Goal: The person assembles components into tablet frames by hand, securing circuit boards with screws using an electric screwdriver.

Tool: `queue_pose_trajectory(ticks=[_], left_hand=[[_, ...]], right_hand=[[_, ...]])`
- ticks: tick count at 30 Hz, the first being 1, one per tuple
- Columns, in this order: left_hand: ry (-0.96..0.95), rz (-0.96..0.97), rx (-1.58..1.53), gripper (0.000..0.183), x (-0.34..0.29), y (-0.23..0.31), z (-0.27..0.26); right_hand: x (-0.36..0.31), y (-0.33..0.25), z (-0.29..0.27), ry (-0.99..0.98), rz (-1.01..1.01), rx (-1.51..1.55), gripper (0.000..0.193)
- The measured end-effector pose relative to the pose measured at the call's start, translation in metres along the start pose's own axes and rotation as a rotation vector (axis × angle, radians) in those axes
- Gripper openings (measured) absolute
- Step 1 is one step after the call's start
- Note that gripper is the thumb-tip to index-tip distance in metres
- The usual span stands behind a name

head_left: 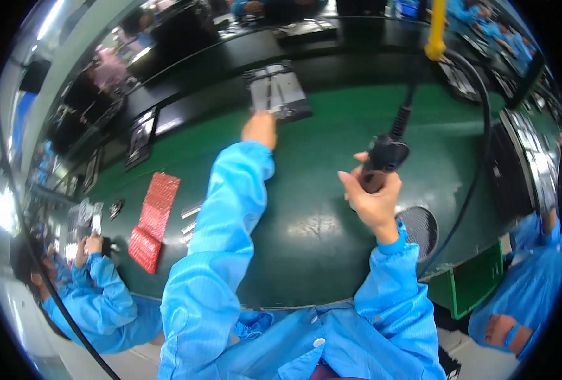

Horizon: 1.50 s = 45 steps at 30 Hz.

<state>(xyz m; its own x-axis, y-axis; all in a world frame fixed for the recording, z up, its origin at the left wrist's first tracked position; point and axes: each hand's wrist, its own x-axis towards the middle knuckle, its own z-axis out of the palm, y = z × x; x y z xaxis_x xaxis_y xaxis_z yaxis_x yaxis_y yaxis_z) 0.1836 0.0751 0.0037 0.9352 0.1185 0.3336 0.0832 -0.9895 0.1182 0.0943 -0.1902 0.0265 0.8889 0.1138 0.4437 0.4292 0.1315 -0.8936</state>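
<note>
My right hand (377, 199) is wrapped round a black electric screwdriver (387, 155), whose thick cable leads up from its far end. The tool's tip is hidden behind the hand. My left arm stretches far forward across the bench. At its end, my left hand (260, 130) meets the near left edge of a flat grey and black device panel (278, 92). That hand is blurred and its fingers do not show clearly, so whether it grips the panel cannot be told.
A round dark mesh-like dish (418, 232) lies beside my right wrist. Left of my left arm are red bubble wrap (157, 206) and small metal strips (190, 225). Stacked panels (522, 164) and a green bin (477, 283) stand right. Co-workers in blue sit on both sides.
</note>
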Motion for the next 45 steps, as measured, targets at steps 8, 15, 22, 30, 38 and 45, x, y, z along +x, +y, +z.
queue_pose_trajectory(ticks=[8,15,22,30,38,45], left_hand=[[-0.116,0.308,-0.243,0.039,-0.090,0.104,-0.012],[-0.020,0.345,-0.462,0.040,-0.156,0.098,-0.016],[-0.076,0.335,-0.417,0.039,-0.158,0.113,-0.028],[-0.097,0.322,-0.399,0.038,-0.161,0.113,-0.025],[-0.089,0.337,-0.411,0.038,-0.160,0.113,-0.027],[-0.110,0.324,-0.410,0.039,-0.161,0.113,-0.026]], right_hand=[[0.001,-0.027,-0.010,0.081,0.088,0.073,0.038],[0.022,-0.056,-0.067,0.158,-0.076,0.139,0.040],[0.007,-0.038,-0.125,0.243,-0.149,0.212,0.031],[0.005,-0.025,-0.124,0.260,-0.062,0.111,0.032],[0.005,-0.025,-0.122,0.236,-0.020,0.075,0.034],[0.004,-0.023,-0.123,0.215,-0.015,0.040,0.033]])
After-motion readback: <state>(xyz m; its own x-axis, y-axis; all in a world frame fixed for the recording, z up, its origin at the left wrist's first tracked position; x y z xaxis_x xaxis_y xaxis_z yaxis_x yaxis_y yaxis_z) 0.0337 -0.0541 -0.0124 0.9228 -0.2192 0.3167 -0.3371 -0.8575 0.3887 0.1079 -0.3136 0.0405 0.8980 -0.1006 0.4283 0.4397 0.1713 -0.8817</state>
